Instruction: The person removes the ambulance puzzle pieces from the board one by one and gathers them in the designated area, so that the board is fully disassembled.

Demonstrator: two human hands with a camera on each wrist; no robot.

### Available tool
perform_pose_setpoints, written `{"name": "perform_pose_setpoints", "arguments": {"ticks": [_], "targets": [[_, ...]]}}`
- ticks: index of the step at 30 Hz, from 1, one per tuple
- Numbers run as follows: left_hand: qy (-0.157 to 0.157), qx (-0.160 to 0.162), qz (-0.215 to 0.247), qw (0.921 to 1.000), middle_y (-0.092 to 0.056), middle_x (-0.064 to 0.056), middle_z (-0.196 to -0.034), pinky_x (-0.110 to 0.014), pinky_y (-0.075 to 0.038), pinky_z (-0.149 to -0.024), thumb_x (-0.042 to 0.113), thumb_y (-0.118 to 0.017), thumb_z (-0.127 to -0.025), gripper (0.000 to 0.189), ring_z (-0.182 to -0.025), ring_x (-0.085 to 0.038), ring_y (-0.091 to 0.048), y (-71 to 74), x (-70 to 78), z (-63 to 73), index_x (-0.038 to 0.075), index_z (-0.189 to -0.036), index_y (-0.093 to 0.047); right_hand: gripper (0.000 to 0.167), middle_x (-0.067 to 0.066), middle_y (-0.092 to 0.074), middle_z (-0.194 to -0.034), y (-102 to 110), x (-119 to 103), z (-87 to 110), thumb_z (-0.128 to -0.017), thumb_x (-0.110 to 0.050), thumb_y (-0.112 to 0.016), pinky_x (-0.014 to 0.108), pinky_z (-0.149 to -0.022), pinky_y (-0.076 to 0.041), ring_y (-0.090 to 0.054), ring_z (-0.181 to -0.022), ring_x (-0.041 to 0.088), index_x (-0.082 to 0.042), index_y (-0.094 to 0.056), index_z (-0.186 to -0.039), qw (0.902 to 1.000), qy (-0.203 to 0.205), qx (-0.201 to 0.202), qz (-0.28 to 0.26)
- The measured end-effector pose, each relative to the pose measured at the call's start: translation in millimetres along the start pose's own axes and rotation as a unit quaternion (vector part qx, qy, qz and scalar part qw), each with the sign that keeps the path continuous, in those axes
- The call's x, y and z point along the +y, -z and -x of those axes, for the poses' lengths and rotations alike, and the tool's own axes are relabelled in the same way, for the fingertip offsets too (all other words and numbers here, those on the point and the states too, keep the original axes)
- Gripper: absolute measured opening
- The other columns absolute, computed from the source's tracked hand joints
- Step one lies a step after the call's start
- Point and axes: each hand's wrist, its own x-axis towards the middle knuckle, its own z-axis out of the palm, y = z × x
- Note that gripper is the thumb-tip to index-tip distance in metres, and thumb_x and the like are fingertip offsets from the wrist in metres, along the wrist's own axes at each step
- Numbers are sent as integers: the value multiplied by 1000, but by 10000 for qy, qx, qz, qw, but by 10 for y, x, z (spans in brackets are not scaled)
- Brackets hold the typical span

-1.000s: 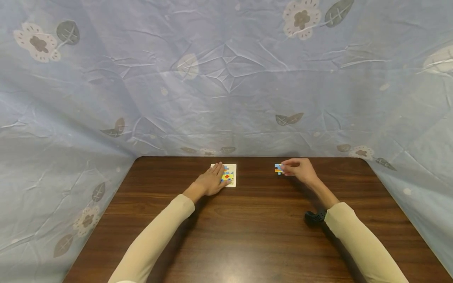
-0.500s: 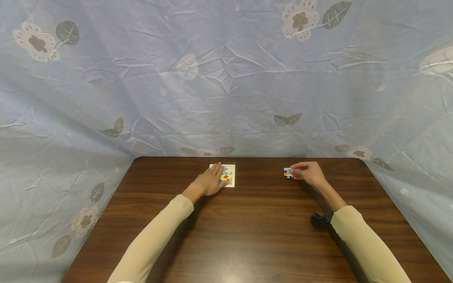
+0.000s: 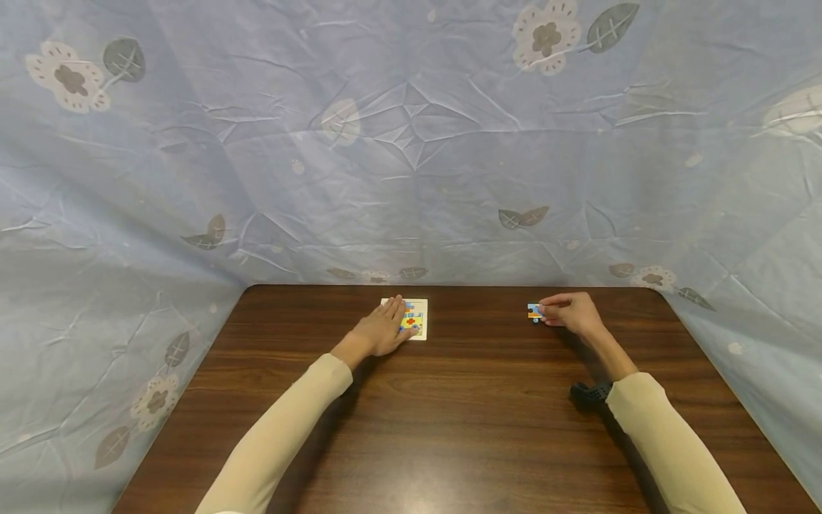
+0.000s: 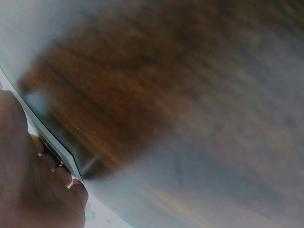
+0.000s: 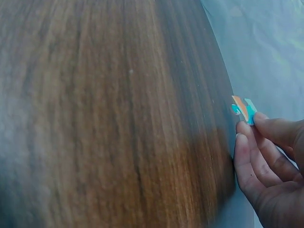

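Observation:
A small jigsaw puzzle point(image 3: 420, 318) in a pale square frame lies near the table's far edge, showing a yellow picture with a red cross. Across its left part rests my left hand point(image 3: 377, 332), fingers straight and flat, hiding that side. To the right, my right hand point(image 3: 571, 314) pinches a blue and orange puzzle piece point(image 3: 534, 311) between thumb and fingertips. In the right wrist view that puzzle piece point(image 5: 245, 110) sticks out from the fingertips. The left wrist view gives only the frame's edge point(image 4: 52, 137) beside the left hand point(image 4: 38, 180).
The dark wooden table point(image 3: 411, 414) has a patterned cloth point(image 3: 411, 200) hanging behind it and at both sides. A black strap-mounted device point(image 3: 587, 394) sits at the right wrist.
My right hand has moved to the right with the puzzle piece, away from the framed puzzle. The left hand stays in place on the puzzle.

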Motion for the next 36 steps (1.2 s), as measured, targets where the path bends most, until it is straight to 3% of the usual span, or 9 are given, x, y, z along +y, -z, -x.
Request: {"name": "perform_pose_setpoints", "arguments": {"ticks": [14, 24, 31, 36], "targets": [[30, 81, -40, 10000, -2, -19, -178, -45, -11, -138, 63, -21, -111, 86, -167, -32, -6, -23, 16, -24, 1, -168, -5, 34, 19, -81, -101, 54, 7, -63, -99, -9, -73, 25, -74, -67, -77, -77, 9, 16, -70, -122, 9977, -64, 26, 671], [24, 98, -30, 9999, -3, -20, -178, -47, -13, -138, 62, -22, -112, 85, -167, -34, -7, -8, 14, -11, 0, -168, -8, 26, 25, -80, -103, 20, -59, -113, -98, -7, -72, 26, -70, -67, -77, -77, 14, 14, -75, -113, 9901, -19, 64, 1403], [4, 112, -83, 9999, -3, -20, -178, -47, -12, -138, 62, -22, -112, 85, -167, -34, -7, -5, 13, -3, -1, -168, -7, 25, 29, -78, -101, -13, -121, -101, -96, -3, -72, 27, -69, -67, -77, -76, 15, 17, -73, -111, 9890, -54, 59, 1479], [12, 83, -81, 9999, -2, -19, -178, -46, -12, -138, 62, -21, -111, 85, -167, -33, -6, -16, 7, -9, 0, -168, -6, 19, 29, -78, -98, -23, -148, -76, -95, -3, -72, 29, -69, -67, -78, -75, 20, 14, -76, -104, 9831, -5, 88, 1828]]}}
